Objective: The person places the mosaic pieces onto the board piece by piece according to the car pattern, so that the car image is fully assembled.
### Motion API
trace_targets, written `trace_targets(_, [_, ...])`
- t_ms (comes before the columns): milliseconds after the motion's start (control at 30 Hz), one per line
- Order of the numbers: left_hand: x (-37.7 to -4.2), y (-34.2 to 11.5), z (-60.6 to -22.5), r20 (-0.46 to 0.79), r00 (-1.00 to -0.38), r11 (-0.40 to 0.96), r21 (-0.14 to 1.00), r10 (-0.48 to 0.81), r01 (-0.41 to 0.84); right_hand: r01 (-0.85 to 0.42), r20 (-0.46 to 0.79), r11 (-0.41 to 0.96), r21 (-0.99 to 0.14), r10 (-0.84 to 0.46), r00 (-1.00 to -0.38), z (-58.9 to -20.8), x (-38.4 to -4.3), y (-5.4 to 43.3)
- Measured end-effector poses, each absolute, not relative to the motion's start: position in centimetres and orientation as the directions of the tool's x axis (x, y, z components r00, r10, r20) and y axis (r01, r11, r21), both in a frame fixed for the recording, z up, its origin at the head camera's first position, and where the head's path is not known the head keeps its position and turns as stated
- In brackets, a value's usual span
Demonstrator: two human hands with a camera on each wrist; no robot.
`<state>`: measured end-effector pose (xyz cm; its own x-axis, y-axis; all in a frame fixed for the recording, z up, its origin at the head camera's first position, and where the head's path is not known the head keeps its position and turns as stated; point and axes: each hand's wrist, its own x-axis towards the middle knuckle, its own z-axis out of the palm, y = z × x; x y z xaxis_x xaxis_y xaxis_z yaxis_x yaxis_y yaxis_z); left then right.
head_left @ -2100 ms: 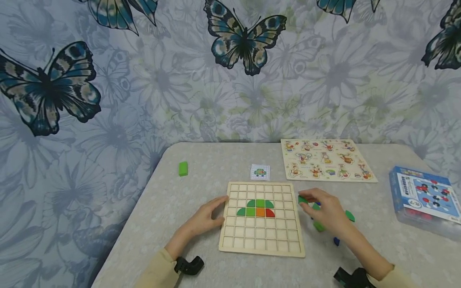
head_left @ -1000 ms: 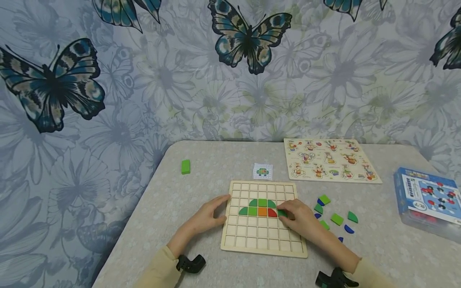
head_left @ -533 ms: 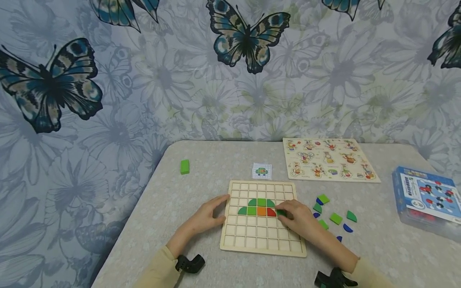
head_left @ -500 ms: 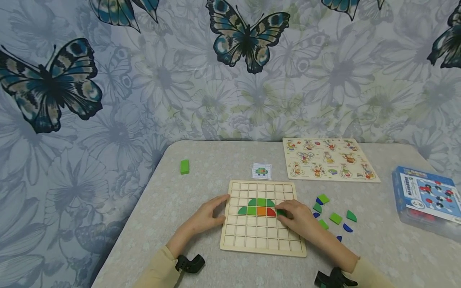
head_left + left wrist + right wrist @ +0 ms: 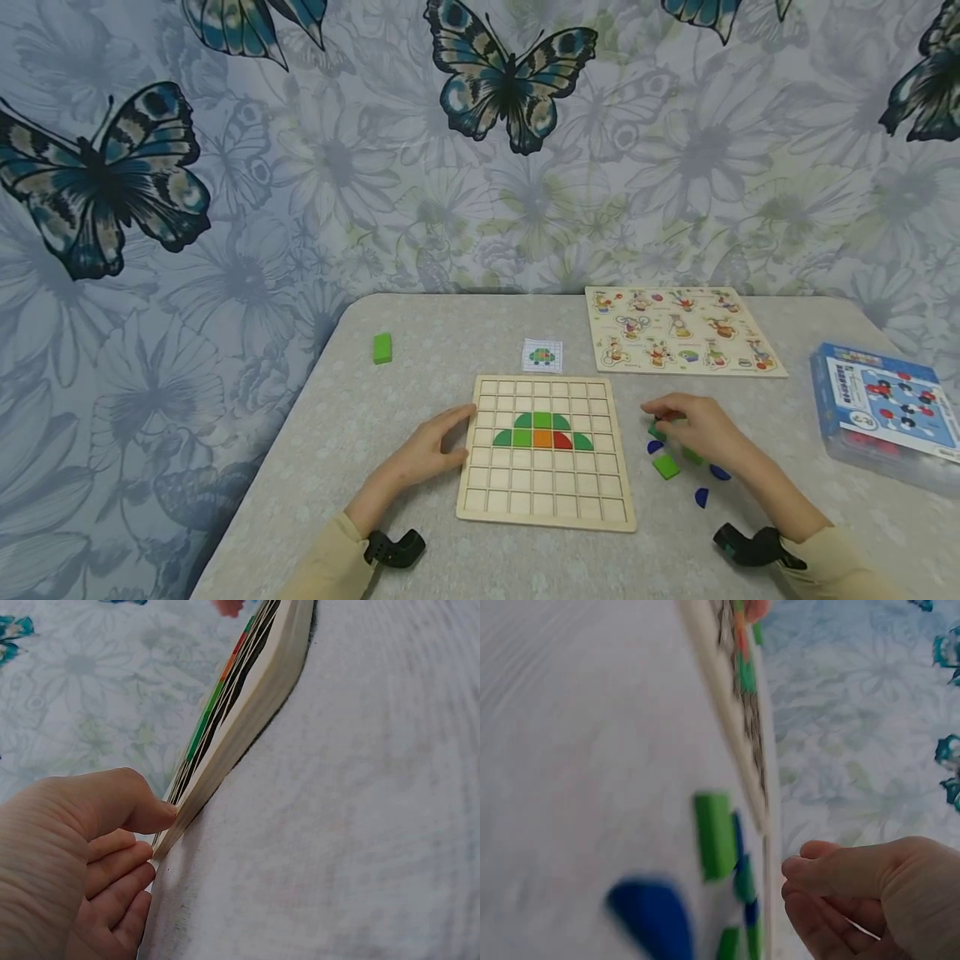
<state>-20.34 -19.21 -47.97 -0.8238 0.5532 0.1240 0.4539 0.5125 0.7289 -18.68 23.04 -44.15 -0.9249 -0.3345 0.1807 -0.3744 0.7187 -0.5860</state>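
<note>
A wooden grid board (image 5: 543, 500) lies on the table with colored tiles in its cells: green ones, an orange square (image 5: 542, 439) and a red quarter circle (image 5: 562, 441). A green quarter-circle tile (image 5: 582, 442) sits at the row's right end. My left hand (image 5: 423, 454) rests against the board's left edge; in the left wrist view, thumb and fingertips touch that edge. My right hand (image 5: 705, 429) hovers over loose green and blue pieces, fingers loosely bent, with nothing visible between them. A green square (image 5: 665, 467) and blue quarter circle (image 5: 701, 497) lie near it; other pieces are partly hidden.
A small pattern card (image 5: 542, 356) lies behind the board. Further back is a wooden picture puzzle (image 5: 678, 332). A blue-lidded plastic box (image 5: 885, 408) stands at the right, and a green block (image 5: 382, 348) lies at the back left.
My right hand brought a green quarter circle to the board, let it go at the row's right end, and moved back right over the loose pieces. The left hand has stayed at the edge.
</note>
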Motion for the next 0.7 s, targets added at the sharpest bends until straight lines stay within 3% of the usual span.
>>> trace_targets(133, [-20.3, -19.2, -48.0, 0.124, -0.824, 0.513, 0.729, 0.553, 0.454, -0.412, 0.17, 0.726, -0.55, -0.386, -0.907, -45.0, -18.6, 24.4])
trace_targets(433, [-20.4, -19.2, -48.1, 0.106, -0.832, 0.526, 0.729, 0.545, 0.437, -0.517, 0.305, 0.726, -0.454, -0.419, -0.855, -46.2, -18.7, 24.6])
trace_targets(700, [-20.3, -19.2, -47.9, 0.108, -0.829, 0.523, 0.73, 0.549, 0.441, -0.583, 0.347, 0.685, -0.437, -0.47, -0.812, -46.7, -19.0, 24.0])
